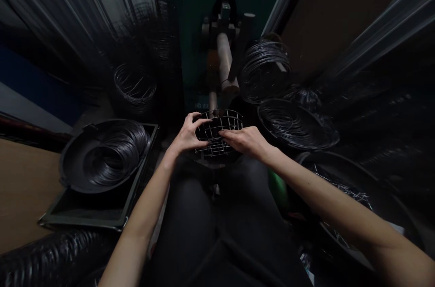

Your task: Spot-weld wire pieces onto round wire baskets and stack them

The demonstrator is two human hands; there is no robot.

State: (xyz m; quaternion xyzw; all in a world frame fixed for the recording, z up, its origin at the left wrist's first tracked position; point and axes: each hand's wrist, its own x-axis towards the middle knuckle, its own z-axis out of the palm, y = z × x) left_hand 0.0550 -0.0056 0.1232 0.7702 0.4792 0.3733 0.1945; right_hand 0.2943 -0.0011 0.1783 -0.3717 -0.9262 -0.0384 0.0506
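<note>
A small round wire basket (234,120) is in front of me, just above my knees and below the arms of a green machine (193,15). My left hand (190,133) grips the basket's left side, thumb low and fingers over the upper rim. On the right, my right hand (246,139) has its fingers pressed together at the basket's wire wall; whether a small wire piece is in them I cannot make out. The machine's pale cylindrical arm (224,58) points toward me, and a thinner rod (213,102) ends right behind the basket.
To my left, a black basin (73,165) with wire rings (112,160) stands on a dark crate (84,223). At right are a pan of wire rings (282,121), bundled wire hoops (263,67) and a large basin (356,165) with loose wire pieces. Stacked wire hoops (136,83) stand behind left.
</note>
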